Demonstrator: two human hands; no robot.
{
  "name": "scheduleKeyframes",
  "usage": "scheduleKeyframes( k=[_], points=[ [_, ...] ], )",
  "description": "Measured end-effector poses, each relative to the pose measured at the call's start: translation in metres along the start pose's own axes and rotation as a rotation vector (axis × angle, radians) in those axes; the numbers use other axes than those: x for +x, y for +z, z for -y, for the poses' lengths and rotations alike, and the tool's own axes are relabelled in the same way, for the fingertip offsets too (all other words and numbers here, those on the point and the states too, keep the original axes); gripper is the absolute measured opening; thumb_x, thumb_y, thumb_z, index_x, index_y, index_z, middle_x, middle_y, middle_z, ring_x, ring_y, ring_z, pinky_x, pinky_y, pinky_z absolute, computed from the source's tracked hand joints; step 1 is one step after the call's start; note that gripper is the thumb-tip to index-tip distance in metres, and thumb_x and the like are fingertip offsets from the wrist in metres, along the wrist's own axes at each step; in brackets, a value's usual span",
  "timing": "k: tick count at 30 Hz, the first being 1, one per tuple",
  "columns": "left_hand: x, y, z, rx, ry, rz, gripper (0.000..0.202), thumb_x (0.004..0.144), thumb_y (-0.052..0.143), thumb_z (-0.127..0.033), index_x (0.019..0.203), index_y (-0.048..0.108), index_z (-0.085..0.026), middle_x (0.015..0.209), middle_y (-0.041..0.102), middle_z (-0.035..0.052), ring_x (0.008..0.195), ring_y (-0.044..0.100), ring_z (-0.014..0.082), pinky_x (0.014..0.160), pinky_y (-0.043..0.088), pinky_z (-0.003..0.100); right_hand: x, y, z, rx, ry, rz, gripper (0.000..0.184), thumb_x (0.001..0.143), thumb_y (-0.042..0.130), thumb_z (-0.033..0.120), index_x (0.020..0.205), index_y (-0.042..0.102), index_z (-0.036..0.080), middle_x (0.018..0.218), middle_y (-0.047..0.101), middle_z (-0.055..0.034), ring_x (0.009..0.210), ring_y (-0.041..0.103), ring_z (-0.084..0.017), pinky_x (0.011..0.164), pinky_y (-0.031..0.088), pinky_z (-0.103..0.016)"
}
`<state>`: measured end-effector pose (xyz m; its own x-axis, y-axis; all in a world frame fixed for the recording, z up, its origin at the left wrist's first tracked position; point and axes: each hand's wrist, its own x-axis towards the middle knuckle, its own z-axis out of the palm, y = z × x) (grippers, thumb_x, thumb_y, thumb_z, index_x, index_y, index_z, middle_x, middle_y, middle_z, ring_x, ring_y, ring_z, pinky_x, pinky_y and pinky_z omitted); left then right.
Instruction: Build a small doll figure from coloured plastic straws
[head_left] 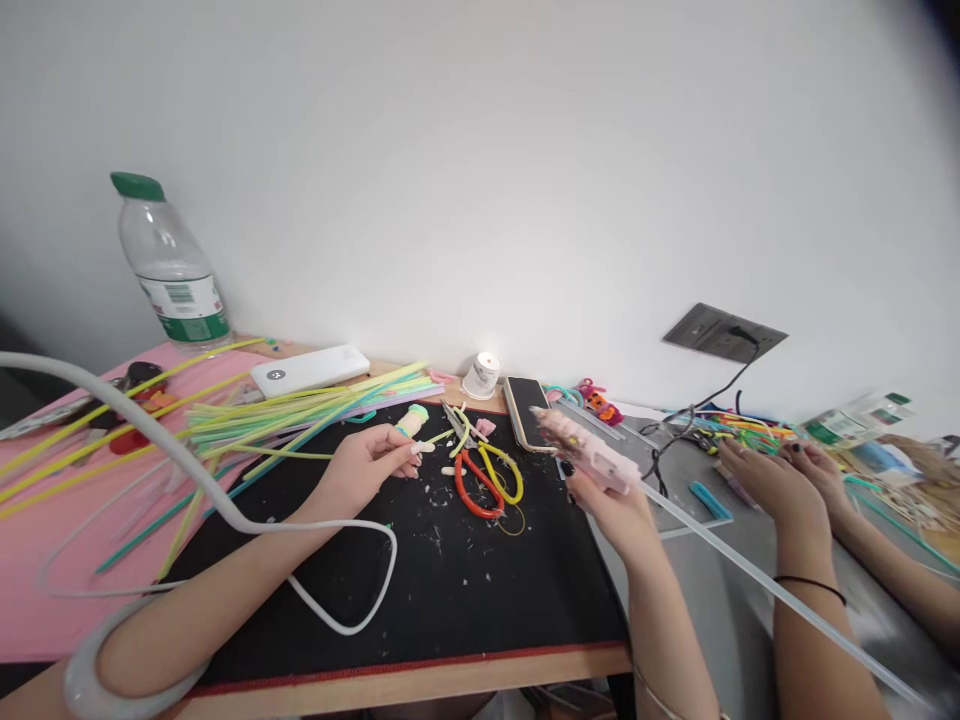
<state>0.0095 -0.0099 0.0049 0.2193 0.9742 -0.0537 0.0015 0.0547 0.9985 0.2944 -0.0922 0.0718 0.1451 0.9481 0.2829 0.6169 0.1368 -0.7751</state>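
Left hand (361,468) is over the black rectangular work mat (465,610), fingertips pinched together on a small white stub (421,447) and held just clear of the surface, probably so it can be turned freely. A cream tube with a teal band (411,418) sits at 12 o'clock of those fingertips; can't tell if it's touching them. Right hand (615,512) is clamped around the pale pink hot-glue gun (596,458), nozzle aimed to 10 o'clock toward the stub. The long clear glue stick (750,572) trails out to 4 o'clock, and the tip is up off the mat, likely to keep heat away from it. Red- and yellow-handled pliers (486,478) lie between both hands, within reach. Bundle of neon plastic straws (300,410) is at 10 o'clock of the left hand and a dark smartphone (525,410) at 11 o'clock of the gun. A co-worker's two hands (780,482) work at 3 o'clock, well apart.
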Motion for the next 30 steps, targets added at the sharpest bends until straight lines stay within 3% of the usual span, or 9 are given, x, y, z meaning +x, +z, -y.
scheduleKeyframes(
  k=[5,8,12,17,23,30],
  points=[
    [0.002,0.001,0.000,-0.165,-0.061,-0.040,0.039,0.059,0.078,-0.047,0.075,0.066,-0.014,0.074,0.073,0.0051,0.067,0.069,0.0180,0.070,0.056,0.030,0.009,0.051,0.019,0.064,0.002,0.109,0.036,0.076,0.060,0.028,0.110,0.069,0.021,0.102,0.072,-0.0047,0.092,0.067,-0.025,0.078,0.055,-0.033],
    [0.002,0.001,0.000,-0.264,-0.087,-0.080,0.042,0.058,0.080,-0.046,0.079,0.066,-0.013,0.078,0.074,0.0065,0.073,0.071,0.0195,0.077,0.056,0.033,0.013,0.083,0.016,0.186,-0.078,0.162,0.037,0.078,0.058,0.026,0.113,0.066,0.019,0.111,0.069,-0.0078,0.101,0.065,-0.025,0.088,0.053,-0.035],
    [0.001,0.002,0.000,-0.359,-0.083,-0.131,0.040,0.058,0.081,-0.044,0.076,0.064,-0.013,0.083,0.074,0.0072,0.080,0.071,0.0203,0.080,0.056,0.033,0.012,0.108,0.004,0.232,-0.109,0.162,0.034,0.078,0.057,0.023,0.109,0.068,0.017,0.106,0.071,-0.0098,0.095,0.066,-0.025,0.085,0.055,-0.036],
    [0.001,0.002,0.003,-0.469,-0.114,-0.123,0.036,0.058,0.083,-0.038,0.075,0.063,-0.013,0.083,0.075,0.0073,0.083,0.071,0.0197,0.079,0.055,0.030,0.004,0.112,-0.004,0.197,-0.087,0.093,0.033,0.074,0.061,0.025,0.104,0.070,0.015,0.103,0.071,-0.0113,0.093,0.067,-0.027,0.084,0.055,-0.038],
    [-0.002,0.007,0.003,-0.572,-0.154,-0.100,0.030,0.061,0.083,-0.032,0.074,0.062,-0.014,0.081,0.075,0.0060,0.082,0.071,0.0174,0.077,0.055,0.026,0.005,0.114,-0.002,0.258,-0.159,0.176,0.035,0.079,0.059,0.025,0.112,0.068,0.018,0.109,0.070,-0.0098,0.099,0.066,-0.026,0.091,0.052,-0.039],
    [-0.004,0.008,0.000,-0.528,-0.218,-0.072,0.026,0.067,0.079,-0.032,0.078,0.064,-0.014,0.090,0.075,0.0079,0.082,0.071,0.0172,0.075,0.055,0.025,0.003,0.113,0.000,0.215,-0.103,0.145,0.031,0.079,0.059,0.026,0.107,0.070,0.021,0.107,0.071,-0.0089,0.100,0.066,-0.027,0.090,0.053,-0.040]
  ],
)
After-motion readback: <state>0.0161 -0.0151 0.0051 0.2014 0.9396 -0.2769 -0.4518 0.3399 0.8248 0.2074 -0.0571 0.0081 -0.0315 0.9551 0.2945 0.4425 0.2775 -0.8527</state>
